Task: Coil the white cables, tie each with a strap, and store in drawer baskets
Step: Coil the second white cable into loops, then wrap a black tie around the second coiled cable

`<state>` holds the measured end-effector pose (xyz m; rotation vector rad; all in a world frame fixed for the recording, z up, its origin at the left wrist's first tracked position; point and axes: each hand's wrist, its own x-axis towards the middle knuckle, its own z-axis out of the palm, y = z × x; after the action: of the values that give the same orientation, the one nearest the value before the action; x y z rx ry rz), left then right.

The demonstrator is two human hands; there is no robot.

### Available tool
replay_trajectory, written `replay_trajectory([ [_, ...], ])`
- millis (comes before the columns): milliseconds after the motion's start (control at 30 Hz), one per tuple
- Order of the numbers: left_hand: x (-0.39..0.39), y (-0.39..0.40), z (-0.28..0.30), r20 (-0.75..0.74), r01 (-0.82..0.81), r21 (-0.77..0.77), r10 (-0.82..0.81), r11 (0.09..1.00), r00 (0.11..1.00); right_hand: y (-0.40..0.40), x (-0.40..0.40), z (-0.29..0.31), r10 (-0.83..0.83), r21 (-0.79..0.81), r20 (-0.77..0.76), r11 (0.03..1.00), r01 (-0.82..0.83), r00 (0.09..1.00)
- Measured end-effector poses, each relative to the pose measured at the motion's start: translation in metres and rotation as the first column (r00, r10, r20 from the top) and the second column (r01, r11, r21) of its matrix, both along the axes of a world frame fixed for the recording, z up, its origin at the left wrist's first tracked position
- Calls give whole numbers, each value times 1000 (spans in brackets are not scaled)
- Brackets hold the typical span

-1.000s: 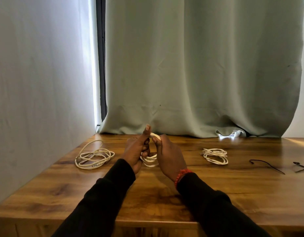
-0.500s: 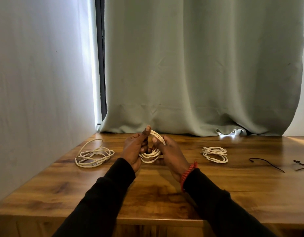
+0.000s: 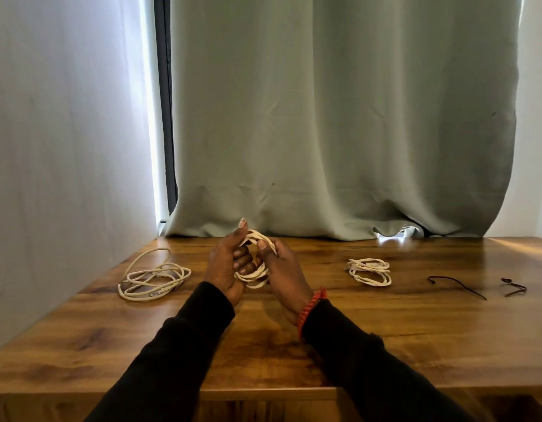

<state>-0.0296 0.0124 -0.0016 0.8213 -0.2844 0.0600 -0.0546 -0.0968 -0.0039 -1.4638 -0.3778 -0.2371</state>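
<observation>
At the frame's centre, a half-wound white cable (image 3: 253, 271) is gripped above the table (image 3: 324, 345) by the left hand (image 3: 225, 264) and pinched by the right hand (image 3: 283, 269), and its loops could spring apart if either hold were loosened.

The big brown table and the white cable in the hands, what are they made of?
The big brown table looks like varnished wood: grain streaks, dark knots, glossy reflections. It could be a wood-look laminate. The white coiled cable held by both hands seems plastic- or rubber-coated: smooth, matte, bending easily into loops.
</observation>
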Motion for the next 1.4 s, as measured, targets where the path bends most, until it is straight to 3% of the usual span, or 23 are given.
replay_trajectory([
  [67,-1,-2,0,23,-85,25,84,996,996,-2,2,0,5,21,-10,1000,-5,1000],
  [167,-3,-8,-1,96,-253,190,239,949,966,-6,1,1,50,124,-64,991,-42,997],
  [267,-4,-13,-5,139,-318,302,289,899,947,-11,2,0,69,220,-104,975,-45,992],
  [567,-2,-23,-6,84,-221,209,208,953,975,-7,7,-2,-201,51,1,978,200,980],
  [800,15,-60,0,38,-91,193,85,977,996,-42,11,4,-423,-223,118,870,439,899],
  [967,23,-102,3,-4,-13,221,14,975,1000,-96,10,9,-418,-375,93,826,421,904],
  [1133,22,-132,0,-13,56,269,-54,962,998,-145,7,17,-359,-340,126,861,380,925],
  [1200,24,-136,-2,-22,77,279,-73,957,997,-170,15,19,-473,-352,139,797,490,870],
  [1267,27,-134,-4,-36,74,289,-67,954,997,-200,25,21,-627,-401,190,653,642,756],
  [1333,29,-127,-5,-36,55,290,-46,955,998,-232,35,21,-741,-535,243,435,724,625],
  [1400,30,-118,-6,-32,32,274,-24,961,999,-261,46,15,-814,-672,268,225,706,515],
])
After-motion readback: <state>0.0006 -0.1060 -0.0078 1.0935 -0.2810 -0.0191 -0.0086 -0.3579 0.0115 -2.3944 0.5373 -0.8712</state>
